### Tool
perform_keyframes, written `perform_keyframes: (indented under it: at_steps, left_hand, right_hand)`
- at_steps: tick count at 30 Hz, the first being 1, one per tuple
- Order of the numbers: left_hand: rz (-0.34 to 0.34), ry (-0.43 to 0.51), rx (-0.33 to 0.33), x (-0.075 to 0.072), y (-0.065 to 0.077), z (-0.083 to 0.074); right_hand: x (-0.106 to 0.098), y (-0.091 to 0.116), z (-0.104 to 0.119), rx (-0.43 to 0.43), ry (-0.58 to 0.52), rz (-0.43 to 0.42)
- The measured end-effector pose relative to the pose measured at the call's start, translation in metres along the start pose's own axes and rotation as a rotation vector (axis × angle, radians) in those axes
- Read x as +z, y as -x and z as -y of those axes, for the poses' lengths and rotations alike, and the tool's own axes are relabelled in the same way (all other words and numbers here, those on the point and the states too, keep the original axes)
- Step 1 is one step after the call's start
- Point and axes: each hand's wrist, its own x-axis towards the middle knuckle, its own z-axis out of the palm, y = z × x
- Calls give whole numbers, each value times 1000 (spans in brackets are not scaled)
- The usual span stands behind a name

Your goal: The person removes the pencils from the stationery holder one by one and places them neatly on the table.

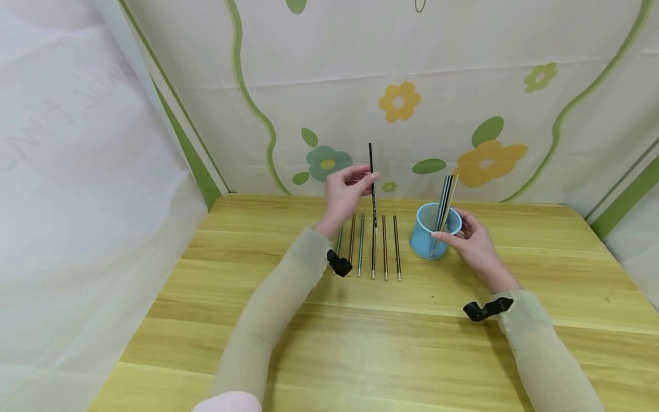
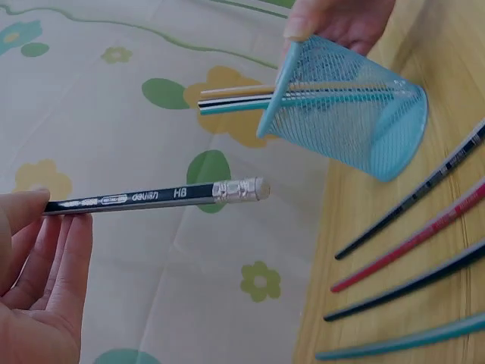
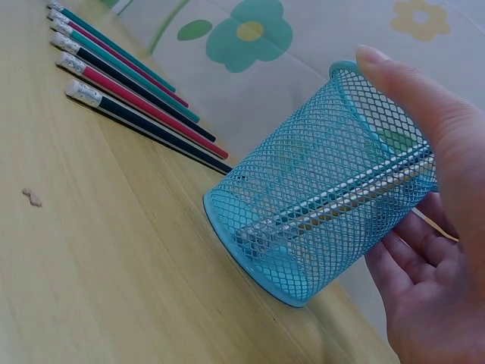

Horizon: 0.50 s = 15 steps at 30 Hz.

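My left hand (image 1: pixel 344 191) pinches a black pencil (image 1: pixel 374 203) between thumb and fingers, above the row on the table. It hangs nearly upright with the eraser end down; the left wrist view shows silver lettering with "HB" and a metal band near its eraser. To the right, my right hand (image 1: pixel 479 249) grips a light blue mesh pencil cup (image 1: pixel 424 243) by its rim and side, thumb at the rim. Several pencils (image 1: pixel 448 191) lean inside, their eraser ends at the bottom in the right wrist view.
Several pencils (image 1: pixel 385 252) lie side by side left of the cup, erasers toward me, in black, red and teal; my left forearm partly covers the row. The wooden table (image 1: pixel 360 355) ends at a flower-patterned curtain (image 1: pixel 329 103). A small mark (image 3: pixel 32 197) shows on the wood.
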Motion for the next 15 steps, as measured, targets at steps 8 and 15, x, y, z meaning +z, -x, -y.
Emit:
perform_keyframes:
  at_steps: [8, 15]
  left_hand:
    - [10, -70, -24, -27, 8, 9]
    - [44, -102, -62, -56, 11, 20]
  right_hand:
    - [1, 3, 1, 7, -4, -2]
    - [1, 4, -1, -3, 4, -3]
